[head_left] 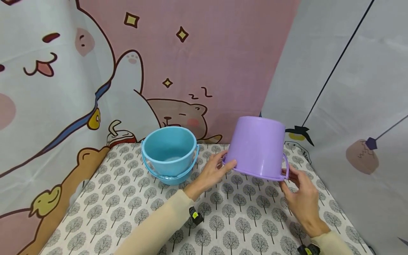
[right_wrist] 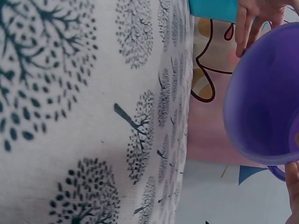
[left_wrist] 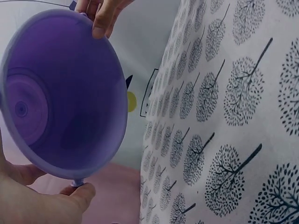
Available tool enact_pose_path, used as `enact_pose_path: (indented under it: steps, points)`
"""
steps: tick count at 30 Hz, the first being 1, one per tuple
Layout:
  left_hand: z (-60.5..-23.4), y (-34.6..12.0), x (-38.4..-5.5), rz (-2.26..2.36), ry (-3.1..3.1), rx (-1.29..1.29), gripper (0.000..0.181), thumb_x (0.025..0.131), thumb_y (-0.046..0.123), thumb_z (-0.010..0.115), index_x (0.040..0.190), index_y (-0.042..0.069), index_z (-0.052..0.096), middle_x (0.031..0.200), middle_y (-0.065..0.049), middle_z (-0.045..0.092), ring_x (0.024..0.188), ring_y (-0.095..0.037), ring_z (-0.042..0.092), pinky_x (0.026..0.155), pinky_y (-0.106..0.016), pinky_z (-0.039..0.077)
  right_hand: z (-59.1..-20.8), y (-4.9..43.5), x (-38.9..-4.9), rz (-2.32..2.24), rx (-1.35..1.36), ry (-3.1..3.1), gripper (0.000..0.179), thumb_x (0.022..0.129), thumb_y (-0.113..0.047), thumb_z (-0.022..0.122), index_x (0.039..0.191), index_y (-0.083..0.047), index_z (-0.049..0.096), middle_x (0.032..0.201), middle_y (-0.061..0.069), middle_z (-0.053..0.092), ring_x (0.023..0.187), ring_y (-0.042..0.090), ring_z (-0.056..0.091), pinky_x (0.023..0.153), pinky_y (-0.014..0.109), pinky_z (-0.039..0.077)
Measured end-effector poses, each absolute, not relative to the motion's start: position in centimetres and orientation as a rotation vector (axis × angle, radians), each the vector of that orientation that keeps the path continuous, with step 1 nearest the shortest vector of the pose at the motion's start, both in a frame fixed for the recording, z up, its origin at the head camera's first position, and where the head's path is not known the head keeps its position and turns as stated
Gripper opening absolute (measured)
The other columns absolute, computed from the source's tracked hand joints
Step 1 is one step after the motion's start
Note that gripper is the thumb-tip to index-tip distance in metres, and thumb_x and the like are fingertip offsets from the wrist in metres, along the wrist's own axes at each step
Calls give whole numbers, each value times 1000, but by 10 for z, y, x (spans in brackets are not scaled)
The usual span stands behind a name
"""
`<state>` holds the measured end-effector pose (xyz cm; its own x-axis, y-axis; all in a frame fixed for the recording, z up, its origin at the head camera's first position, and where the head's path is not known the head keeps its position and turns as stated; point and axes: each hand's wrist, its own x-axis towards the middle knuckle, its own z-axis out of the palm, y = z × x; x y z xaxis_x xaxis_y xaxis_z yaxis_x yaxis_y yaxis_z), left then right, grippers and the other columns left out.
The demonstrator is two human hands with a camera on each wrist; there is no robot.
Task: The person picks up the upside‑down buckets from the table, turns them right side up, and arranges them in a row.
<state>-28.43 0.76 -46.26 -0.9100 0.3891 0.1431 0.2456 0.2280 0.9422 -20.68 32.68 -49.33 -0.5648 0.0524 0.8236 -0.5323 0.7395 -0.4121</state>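
A purple bucket point(head_left: 256, 148) is held bottom-up and slightly tilted over the back right of the table. At the left side of its rim, my left hand point(head_left: 214, 172) grips it, with the thumb at the handle's joint in the left wrist view. My right hand point(head_left: 302, 198) pinches the opposite side, by the purple handle point(head_left: 285, 166). The wrist views look into the bucket's hollow inside point(left_wrist: 70, 88), where nothing lies. To the left, a light blue bucket point(head_left: 170, 168) stands upright on the table, its handle hanging down in front.
A cloth with printed trees point(head_left: 216, 223) covers the table point(head_left: 127, 198). Behind and beside it hang curtains with cartoon animals point(head_left: 204, 63), close to the table's back edge. The blue bucket stands near that edge, left of my left hand.
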Motion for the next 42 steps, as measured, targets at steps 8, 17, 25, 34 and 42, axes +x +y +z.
enact_pose_path:
  steps: [8, 17, 25, 34, 42]
  points:
    - [-456, 5, -274, 1918, 2343, 638, 98, 106, 82, 66, 181, 23, 44, 163, -21, 47, 165, -45, 54, 139, -60, 47, -487, 328, -205, 819, 392, -1993, 77, 77, 25, 92, 149, 14, 66, 122, 37, 79, 127, -30, 56, 109, -2, 51]
    - [-456, -2, -272, 2065, 2301, 725, 84, 108, 73, 72, 177, 28, 52, 155, -23, 50, 159, -46, 59, 138, -60, 49, -483, 325, -207, 831, 426, -1883, 70, 79, 23, 91, 145, 16, 70, 119, 38, 81, 123, -24, 65, 109, 2, 55]
    - [-456, -1, -271, 2220, 2282, 797, 60, 115, 35, 77, 171, 22, 61, 140, -26, 54, 146, -38, 70, 130, -46, 58, -478, 322, -206, 879, 456, -1855, 80, 68, 32, 90, 144, 20, 68, 121, 43, 77, 125, -23, 67, 106, 6, 58]
    - [-459, -2, -271, 2167, 2437, 831, 68, 108, 11, 84, 171, 23, 61, 134, -22, 58, 141, -39, 75, 122, -40, 64, -475, 319, -204, 956, 478, -1852, 84, 67, 36, 88, 147, 19, 67, 121, 41, 78, 121, -19, 71, 103, 11, 62]
    - [-460, -5, -271, 2054, 2623, 980, 96, 94, -6, 93, 177, 18, 51, 132, -21, 59, 137, -40, 78, 116, -30, 66, -476, 320, -206, 980, 544, -1838, 90, 65, 38, 87, 150, 19, 64, 120, 40, 77, 122, -15, 73, 106, 15, 63]
